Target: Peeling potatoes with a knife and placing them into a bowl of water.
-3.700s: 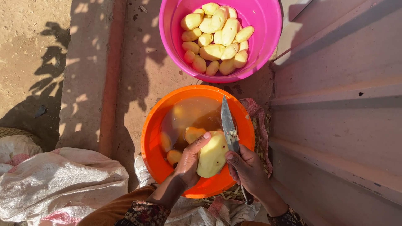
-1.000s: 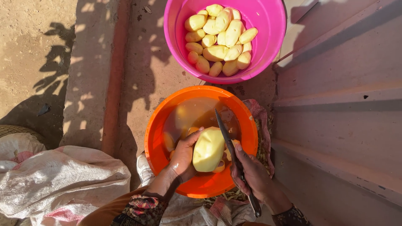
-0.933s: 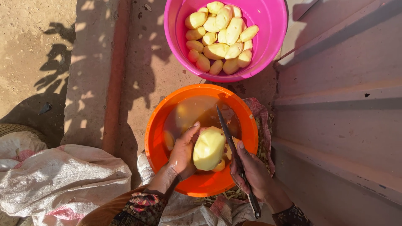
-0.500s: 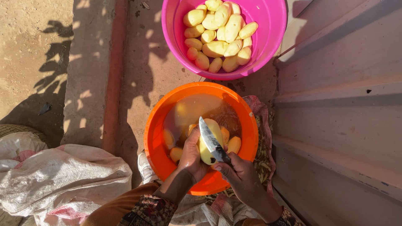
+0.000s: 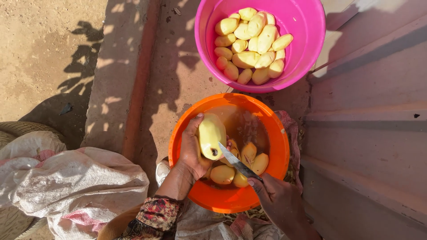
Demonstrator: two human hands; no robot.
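My left hand grips a large peeled yellow potato above the orange basin. The potato has a small dark spot near its lower end. My right hand holds a knife whose blade tip touches the potato at that spot. The orange basin holds cloudy water and several peeled potatoes under the hands. Beyond it stands a pink basin with several more peeled potatoes heaped inside.
A white sack lies at the lower left, next to a tyre edge. A concrete kerb runs past the basins on the left; sandy ground lies beyond it. Pinkish steps rise on the right.
The potato has been turned upright in my left hand. The knife moved from lying along the potato's side to pointing its tip at the dark spot.
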